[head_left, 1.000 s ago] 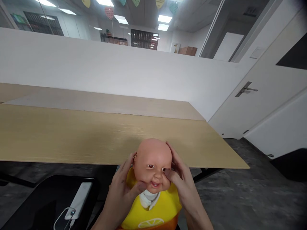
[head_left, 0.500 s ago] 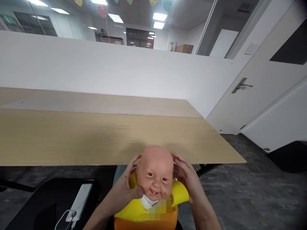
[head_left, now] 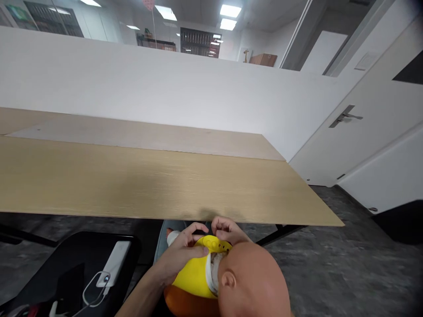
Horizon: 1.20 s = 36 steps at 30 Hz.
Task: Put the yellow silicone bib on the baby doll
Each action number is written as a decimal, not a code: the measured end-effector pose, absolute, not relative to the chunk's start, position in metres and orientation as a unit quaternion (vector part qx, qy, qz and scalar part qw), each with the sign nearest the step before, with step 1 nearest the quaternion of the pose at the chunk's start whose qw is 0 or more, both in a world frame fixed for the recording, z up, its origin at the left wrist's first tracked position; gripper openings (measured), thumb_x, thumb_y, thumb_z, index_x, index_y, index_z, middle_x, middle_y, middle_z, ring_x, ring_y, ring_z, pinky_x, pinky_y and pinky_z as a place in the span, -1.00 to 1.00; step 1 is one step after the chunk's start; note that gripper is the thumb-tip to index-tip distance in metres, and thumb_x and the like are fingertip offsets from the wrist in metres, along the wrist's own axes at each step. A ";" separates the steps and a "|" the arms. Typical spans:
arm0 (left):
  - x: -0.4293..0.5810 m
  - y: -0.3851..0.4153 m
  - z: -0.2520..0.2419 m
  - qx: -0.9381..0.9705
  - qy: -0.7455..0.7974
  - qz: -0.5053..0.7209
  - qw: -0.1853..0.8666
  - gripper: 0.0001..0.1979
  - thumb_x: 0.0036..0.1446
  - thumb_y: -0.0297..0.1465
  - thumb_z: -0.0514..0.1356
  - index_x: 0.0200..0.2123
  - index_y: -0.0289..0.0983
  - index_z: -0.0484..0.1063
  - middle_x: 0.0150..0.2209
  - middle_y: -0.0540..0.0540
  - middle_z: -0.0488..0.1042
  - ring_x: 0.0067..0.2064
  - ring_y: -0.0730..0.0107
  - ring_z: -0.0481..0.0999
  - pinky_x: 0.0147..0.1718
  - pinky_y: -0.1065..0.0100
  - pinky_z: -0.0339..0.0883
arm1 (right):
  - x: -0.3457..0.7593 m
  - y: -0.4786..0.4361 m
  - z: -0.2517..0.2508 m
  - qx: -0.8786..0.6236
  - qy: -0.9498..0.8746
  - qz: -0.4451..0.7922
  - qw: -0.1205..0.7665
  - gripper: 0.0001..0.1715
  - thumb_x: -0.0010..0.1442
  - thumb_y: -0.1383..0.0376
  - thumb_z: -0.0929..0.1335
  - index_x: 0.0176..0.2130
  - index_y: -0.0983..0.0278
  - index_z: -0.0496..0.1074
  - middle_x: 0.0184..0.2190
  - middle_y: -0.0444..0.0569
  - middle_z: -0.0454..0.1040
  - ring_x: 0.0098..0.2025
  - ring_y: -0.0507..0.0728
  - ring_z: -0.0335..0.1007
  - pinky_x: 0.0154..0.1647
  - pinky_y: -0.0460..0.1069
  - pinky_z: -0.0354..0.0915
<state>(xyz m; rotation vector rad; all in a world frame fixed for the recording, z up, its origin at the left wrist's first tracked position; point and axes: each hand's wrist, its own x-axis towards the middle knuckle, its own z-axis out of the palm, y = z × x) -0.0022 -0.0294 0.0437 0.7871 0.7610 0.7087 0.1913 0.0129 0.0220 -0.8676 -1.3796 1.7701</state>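
A bald vinyl baby doll's head (head_left: 253,281) fills the lower right, turned so that its ear and the back of its skull face me. Its yellow bib (head_left: 194,275) has a strap with a row of snap holes (head_left: 214,243) at the neck, and a white collar (head_left: 212,275) shows beside it. My left hand (head_left: 185,248) presses on the bib with its fingers curled over the strap. My right hand (head_left: 226,230) pinches the strap's far end, partly hidden behind the doll's head. An orange garment (head_left: 180,301) lies below the bib.
A pale wooden desk (head_left: 132,185) runs just beyond my hands. At lower left, a white power bank (head_left: 114,264) with a cable lies on a black seat (head_left: 42,259). Grey floor (head_left: 324,264) lies to the right, below a white door (head_left: 370,149).
The doll has turned and tipped, its face now out of sight and the back of its head toward me. My hands have moved from its head to the bib strap.
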 end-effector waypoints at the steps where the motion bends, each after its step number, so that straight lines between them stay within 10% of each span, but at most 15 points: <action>1: -0.001 -0.030 0.039 0.359 0.345 0.329 0.802 -0.56 -0.08 -0.48 0.35 -0.10 -0.21 0.33 -0.28 -0.01 0.56 -0.40 0.49 0.47 -0.39 0.46 0.24 | 0.192 0.011 0.017 -0.325 -0.527 0.700 0.356 -0.48 -0.13 0.02 0.56 -0.44 0.33 0.35 -0.55 -0.17 0.27 -0.53 -0.04 0.13 -0.52 -0.12 0.08; 17: 0.004 -0.024 0.019 0.435 0.398 0.313 0.744 -0.50 -0.15 -0.44 0.39 -0.11 -0.27 0.31 -0.51 0.09 0.45 -0.52 0.58 0.33 -0.49 0.50 0.09 | 0.197 0.001 -0.012 -0.281 -0.606 0.676 0.310 -0.47 -0.05 0.02 0.52 -0.50 0.32 0.23 -0.56 -0.20 0.12 -0.50 -0.05 -0.04 -0.50 -0.10 -0.07; 36: 0.001 -0.022 0.019 0.382 0.353 0.310 0.796 -0.45 -0.19 -0.57 0.28 -0.05 -0.24 0.29 -0.35 -0.03 0.55 -0.40 0.42 0.49 -0.42 0.44 0.20 | 0.194 -0.005 -0.018 -0.394 -0.483 0.705 0.338 -0.61 0.11 0.07 0.40 -0.47 0.27 0.23 -0.55 -0.17 0.09 -0.51 -0.01 -0.04 -0.49 -0.07 -0.11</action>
